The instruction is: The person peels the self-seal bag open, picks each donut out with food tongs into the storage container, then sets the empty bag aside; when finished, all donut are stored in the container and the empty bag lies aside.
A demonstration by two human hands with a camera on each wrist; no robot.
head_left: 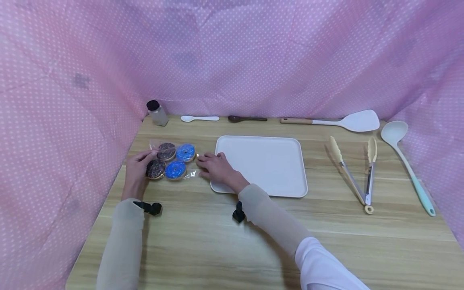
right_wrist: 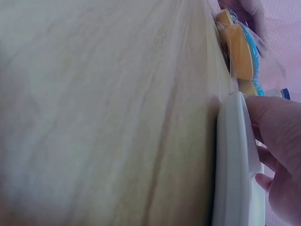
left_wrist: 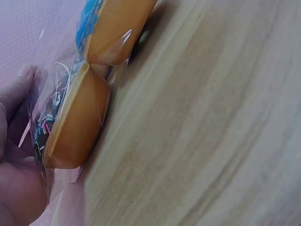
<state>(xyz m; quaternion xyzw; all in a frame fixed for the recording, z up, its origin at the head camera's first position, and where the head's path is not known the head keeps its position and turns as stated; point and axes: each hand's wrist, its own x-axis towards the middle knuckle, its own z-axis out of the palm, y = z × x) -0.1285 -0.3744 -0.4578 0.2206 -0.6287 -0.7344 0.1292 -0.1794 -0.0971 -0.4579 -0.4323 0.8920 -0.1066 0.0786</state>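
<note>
A clear plastic bag of toy-like doughnuts lies at the left of the table. Two of them are dark with sprinkles, such as the dark doughnut [head_left: 156, 169], and two are blue, such as the blue doughnut [head_left: 175, 170]. My left hand [head_left: 136, 168] pinches the bag's left edge; in the left wrist view the bagged doughnut [left_wrist: 77, 122] stands tilted beside the fingers. My right hand [head_left: 216, 168] reaches over the left rim of the white tray [head_left: 266, 165], fingers loosely extended toward the bag's right end. Whether they touch the plastic cannot be told.
Along the back stand a black-capped jar [head_left: 157, 114], a white spoon [head_left: 199, 119], a dark spoon [head_left: 248, 119] and a white spatula [head_left: 360, 121]. Tongs [head_left: 369, 177] and a ladle [head_left: 406, 161] lie at the right. Pink dotted cloth [head_left: 232, 52] hangs around the table.
</note>
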